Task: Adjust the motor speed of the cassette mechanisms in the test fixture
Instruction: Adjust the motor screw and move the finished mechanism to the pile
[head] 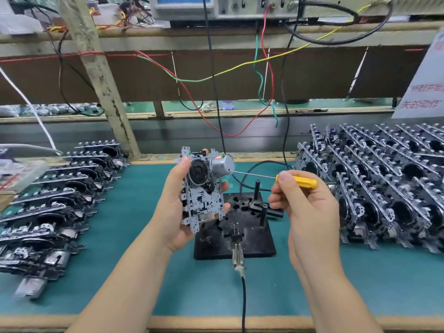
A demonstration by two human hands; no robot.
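Left hand: the left hand point(177, 207) grasps a cassette mechanism point(204, 188) by its long edges, thumb on the near-left edge, fingertips showing past the far and right edges, holding it upright in the air.
Cassette mechanism: a perforated metal chassis with a black flywheel point(197, 173) near its top and a silver cylindrical motor point(222, 165) at the upper right; it is held above and just left of the fixture, not seated on it.
Right hand: the right hand point(310, 207) pinches the yellow handle of a small screwdriver point(296, 181) between thumb and curled fingers.
Screwdriver: its thin metal shaft runs left and slightly up from the handle; the tip meets the end face of the motor.
Test fixture: a black square plate point(254, 239) lies on the green mat point(360, 284), with upright black pegs, several holes and a metal clip at its near edge, from which a black cable runs toward the bench edge.
Left stack: rows of cassette mechanisms point(52, 207) lie overlapped on the mat, well left of the fixture.
Right stack: more mechanisms point(384, 188) stand on edge in tight rows to the right.
Behind: red, green, yellow and black wires point(240, 66) hang from instruments point(240, 6) on a shelf.
Far right: a white notice with red characters point(422, 92).
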